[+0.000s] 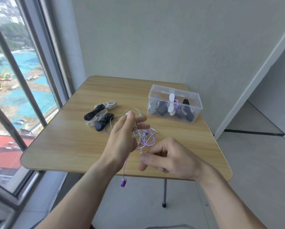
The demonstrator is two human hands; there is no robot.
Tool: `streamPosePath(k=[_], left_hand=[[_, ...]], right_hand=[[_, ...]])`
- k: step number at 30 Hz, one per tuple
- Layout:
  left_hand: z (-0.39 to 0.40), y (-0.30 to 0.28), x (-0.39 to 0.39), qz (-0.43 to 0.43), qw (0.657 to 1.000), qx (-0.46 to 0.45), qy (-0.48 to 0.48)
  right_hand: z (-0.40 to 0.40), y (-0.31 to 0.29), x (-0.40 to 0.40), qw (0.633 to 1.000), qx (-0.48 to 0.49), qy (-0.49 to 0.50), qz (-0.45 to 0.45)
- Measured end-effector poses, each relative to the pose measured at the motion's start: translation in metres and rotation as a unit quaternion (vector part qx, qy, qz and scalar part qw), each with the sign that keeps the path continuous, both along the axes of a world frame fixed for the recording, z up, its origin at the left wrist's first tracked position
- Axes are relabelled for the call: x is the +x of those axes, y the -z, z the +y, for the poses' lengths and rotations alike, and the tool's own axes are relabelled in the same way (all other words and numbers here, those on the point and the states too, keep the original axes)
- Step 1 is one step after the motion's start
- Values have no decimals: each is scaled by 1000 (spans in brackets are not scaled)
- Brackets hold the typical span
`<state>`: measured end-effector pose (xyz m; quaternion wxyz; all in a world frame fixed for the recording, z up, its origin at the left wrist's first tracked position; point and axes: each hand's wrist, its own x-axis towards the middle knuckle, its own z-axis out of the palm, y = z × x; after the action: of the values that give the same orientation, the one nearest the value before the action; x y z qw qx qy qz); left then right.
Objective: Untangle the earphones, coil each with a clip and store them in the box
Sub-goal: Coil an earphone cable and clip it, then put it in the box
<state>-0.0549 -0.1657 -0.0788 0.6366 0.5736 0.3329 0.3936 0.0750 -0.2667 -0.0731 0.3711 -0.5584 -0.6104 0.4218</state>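
Purple earbud [123, 182] dangling below worktop [69, 142] edge. Left hand [122, 138] pinching tangle [145, 138] aloft; right hand [169, 157] apparently nipping a strand, blurred. Best drawn apart slowly, feeding the loose end through. Box [174, 103], clips [100, 116] beyond.

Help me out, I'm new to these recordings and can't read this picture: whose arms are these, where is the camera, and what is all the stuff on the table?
No machine here: a person wears a camera on the head, looking down at their own arms. The left hand holds up a tangle of purple and green earphone cables; one purple earbud dangles below the table edge. The right hand pinches a strand of the tangle. On the wooden table lie spare black and white clips, and a clear box already holding coiled earphones.
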Motion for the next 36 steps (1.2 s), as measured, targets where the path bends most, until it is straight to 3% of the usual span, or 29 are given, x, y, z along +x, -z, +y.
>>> streamPosePath(k=[3, 7, 9, 11, 15, 18, 20, 23, 28, 32, 36], left_hand=[[-2, 1, -4, 69, 990, 106, 69], [-8, -2, -12, 130, 952, 52, 272], [-10, -3, -9, 81, 963, 1, 257], [-5, -1, -5, 2, 983, -85, 165], [11, -1, -6, -165, 967, -196, 17], [19, 3, -12, -203, 953, -217, -65], [22, 5, -15, -195, 951, -221, -90], [22, 7, -13, -179, 956, -218, -79], [13, 7, -6, -117, 983, -140, -32], [8, 7, -3, -36, 993, -113, 7], [2, 6, 0, 25, 996, -85, 33]], right_hand=[[2, -2, 10, 988, 25, 59, 144], [6, 1, 31, 918, 34, 171, 356], [5, 2, 39, 912, -1, 226, 342], [4, 3, 44, 927, -21, 245, 283], [-2, 3, 50, 948, -10, 285, 142], [0, 9, 57, 893, 29, 446, 45], [0, 11, 66, 851, 38, 518, 71], [1, 13, 72, 821, 50, 554, 131], [3, 9, 75, 700, 154, 660, 225], [3, 8, 75, 707, 114, 656, 239], [5, 11, 59, 736, 160, 645, 130]])
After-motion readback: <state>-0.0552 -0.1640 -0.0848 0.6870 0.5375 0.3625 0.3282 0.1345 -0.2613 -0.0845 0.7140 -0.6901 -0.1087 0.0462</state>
